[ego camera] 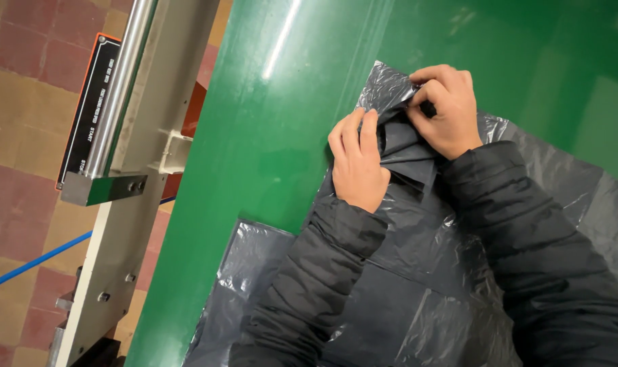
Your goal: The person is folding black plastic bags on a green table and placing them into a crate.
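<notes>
Green table (268,136): hands pinch bag (417,272), seemingly empty.

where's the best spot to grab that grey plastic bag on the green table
Probably the bunched corner at the far end of the plastic bag, where the left hand and right hand already pinch it. The film gathers into thick folds there, while the rest lies flat on the green table. Come from above.

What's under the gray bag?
The bag lies on a shiny green table. Both hands pinch its bunched top. Anything beneath the plastic stays hidden.
</notes>
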